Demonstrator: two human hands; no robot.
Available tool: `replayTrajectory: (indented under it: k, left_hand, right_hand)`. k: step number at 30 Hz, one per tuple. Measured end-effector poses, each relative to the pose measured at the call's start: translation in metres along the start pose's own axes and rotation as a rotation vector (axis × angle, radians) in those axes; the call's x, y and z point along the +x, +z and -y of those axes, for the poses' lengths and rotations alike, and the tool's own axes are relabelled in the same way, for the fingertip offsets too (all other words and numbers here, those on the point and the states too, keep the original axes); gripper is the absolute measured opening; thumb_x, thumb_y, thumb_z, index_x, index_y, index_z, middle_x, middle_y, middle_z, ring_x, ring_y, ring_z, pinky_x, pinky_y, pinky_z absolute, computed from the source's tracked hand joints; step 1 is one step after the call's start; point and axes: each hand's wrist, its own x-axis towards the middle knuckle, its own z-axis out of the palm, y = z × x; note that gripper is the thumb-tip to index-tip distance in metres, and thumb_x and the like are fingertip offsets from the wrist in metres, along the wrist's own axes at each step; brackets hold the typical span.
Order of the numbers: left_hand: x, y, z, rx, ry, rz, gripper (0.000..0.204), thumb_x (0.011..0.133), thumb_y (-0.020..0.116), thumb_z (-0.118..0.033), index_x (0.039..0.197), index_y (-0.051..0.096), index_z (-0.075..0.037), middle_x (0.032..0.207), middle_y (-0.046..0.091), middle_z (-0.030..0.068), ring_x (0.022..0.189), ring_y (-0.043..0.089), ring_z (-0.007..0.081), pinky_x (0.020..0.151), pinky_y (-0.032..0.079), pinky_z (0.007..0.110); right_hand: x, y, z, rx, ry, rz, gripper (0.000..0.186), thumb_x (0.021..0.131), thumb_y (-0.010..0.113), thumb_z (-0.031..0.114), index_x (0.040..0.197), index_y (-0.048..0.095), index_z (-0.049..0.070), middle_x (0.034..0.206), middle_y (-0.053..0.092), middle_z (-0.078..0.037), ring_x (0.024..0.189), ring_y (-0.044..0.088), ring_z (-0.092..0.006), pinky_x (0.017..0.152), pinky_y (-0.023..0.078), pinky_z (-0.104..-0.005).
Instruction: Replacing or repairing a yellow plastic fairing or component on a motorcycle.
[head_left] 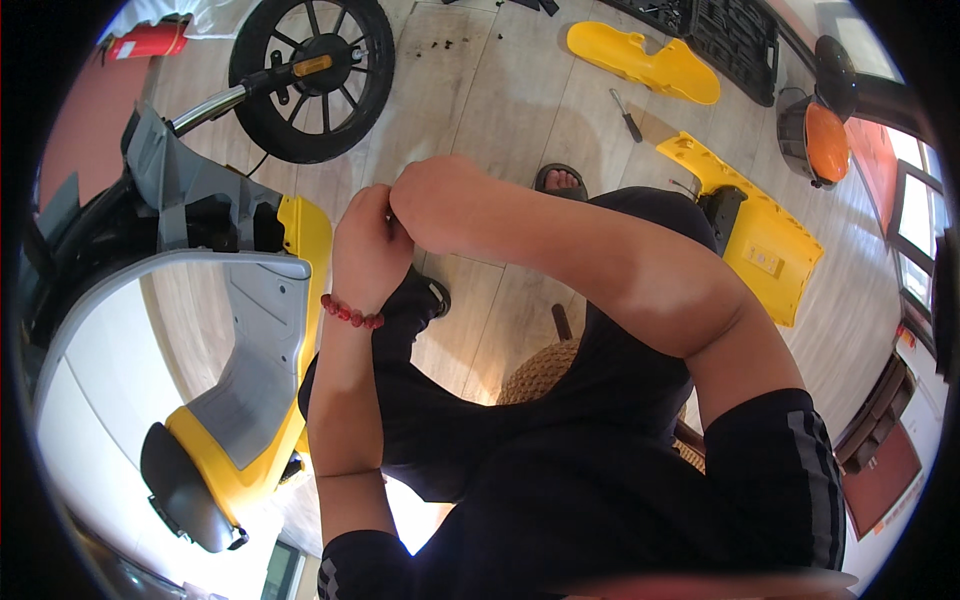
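Both my hands meet above the floor, in front of my knees. My left hand (366,250), below which a red bead bracelet (352,313) circles the wrist, is curled closed. Pressed against it, my right hand (436,203) is also closed. Whatever lies between the fingers is hidden by the backs of the hands. Close by on the left stands a yellow and grey scooter (262,300) with body panels off. Its front wheel (318,85), with a black tyre and an orange reflector, is turned out beyond my hands.
Yellow body panels (640,62) (775,250) lie on the wooden floor, with a screwdriver (627,116) between them. An open black tool case (725,40) is at the far right, near an orange-and-black container (815,140). A red fire extinguisher (147,40) lies far left. I sit on a woven stool (540,372).
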Motion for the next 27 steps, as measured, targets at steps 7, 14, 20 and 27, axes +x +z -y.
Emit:
replayTrajectory:
  k: [7, 14, 20, 27]
  left_hand:
    - [0.0, 0.0005, -0.0001, -0.005, 0.028, -0.024, 0.011, 0.077, 0.057, -0.001, 0.088, 0.056, 0.0, 0.081, 0.058, 0.0174, 0.076, 0.057, 0.038, 0.065, 0.046, 0.041]
    - [-0.0013, 0.0004, 0.0022, -0.002, 0.026, -0.022, 0.013, 0.077, 0.057, -0.001, 0.09, 0.056, -0.001, 0.083, 0.058, 0.0175, 0.079, 0.057, 0.0379, 0.066, 0.046, 0.042]
    - [-0.0028, 0.0013, 0.0014, 0.026, 0.045, -0.033, 0.013, 0.077, 0.057, -0.001, 0.091, 0.056, -0.002, 0.085, 0.059, 0.0174, 0.081, 0.058, 0.0381, 0.068, 0.047, 0.042]
    - [-0.0011, 0.0018, -0.0028, 0.023, 0.004, -0.004, 0.013, 0.075, 0.055, 0.0, 0.088, 0.056, -0.002, 0.085, 0.059, 0.0172, 0.081, 0.058, 0.0379, 0.069, 0.047, 0.042]
  right_hand:
    - [0.0024, 0.0029, -0.001, -0.006, 0.004, -0.009, 0.014, 0.074, 0.06, 0.012, 0.08, 0.069, 0.002, 0.087, 0.066, -0.017, 0.08, 0.067, -0.0317, 0.064, 0.054, -0.0409]
    - [0.0024, 0.0027, -0.0005, -0.004, -0.006, -0.016, 0.014, 0.072, 0.061, 0.011, 0.08, 0.069, 0.003, 0.087, 0.067, -0.017, 0.08, 0.067, -0.0314, 0.064, 0.054, -0.0409]
    - [-0.0005, -0.0007, 0.0017, -0.02, -0.01, 0.005, 0.014, 0.072, 0.061, 0.011, 0.08, 0.069, 0.003, 0.087, 0.067, -0.017, 0.08, 0.067, -0.032, 0.064, 0.054, -0.0405]
    - [-0.0021, -0.004, -0.004, -0.013, 0.025, -0.007, 0.017, 0.076, 0.06, 0.014, 0.085, 0.069, 0.003, 0.088, 0.066, -0.017, 0.086, 0.066, -0.0317, 0.07, 0.053, -0.0413]
